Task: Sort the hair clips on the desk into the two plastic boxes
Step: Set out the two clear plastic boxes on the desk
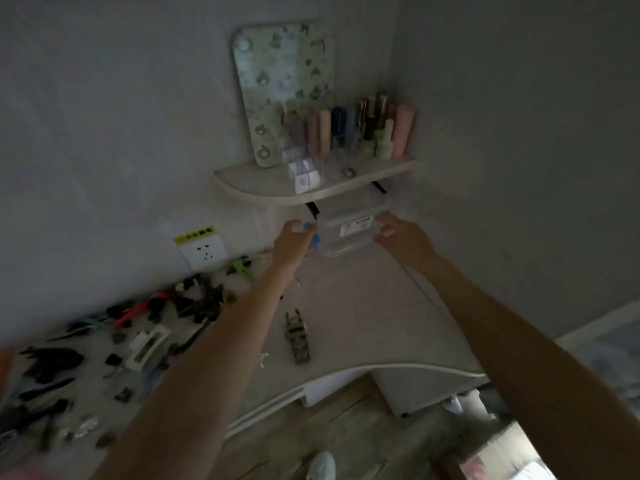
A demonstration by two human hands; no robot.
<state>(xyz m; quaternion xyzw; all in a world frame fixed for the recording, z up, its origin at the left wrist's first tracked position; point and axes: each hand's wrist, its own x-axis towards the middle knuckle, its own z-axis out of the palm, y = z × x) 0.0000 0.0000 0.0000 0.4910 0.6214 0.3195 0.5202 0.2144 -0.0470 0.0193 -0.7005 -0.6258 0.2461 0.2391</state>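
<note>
We gripped clear plastic box w/ blue latch (349, 233) at frame centre, left hand (294, 242) curled on latch side, right hand (401, 237) on opposite end, hair clips (194, 303) lower left on pale desk (363, 306).

We see a clear plastic box (349, 233) with blue latches and a white label standing at the back of the desk (363, 306), under the corner shelf; it may be two boxes stacked, but blur hides that. Hair clips (152, 327) lie scattered across the desk's left side, mostly black, some red and green. A brown patterned claw clip (297, 336) lies apart near the middle.
</note>
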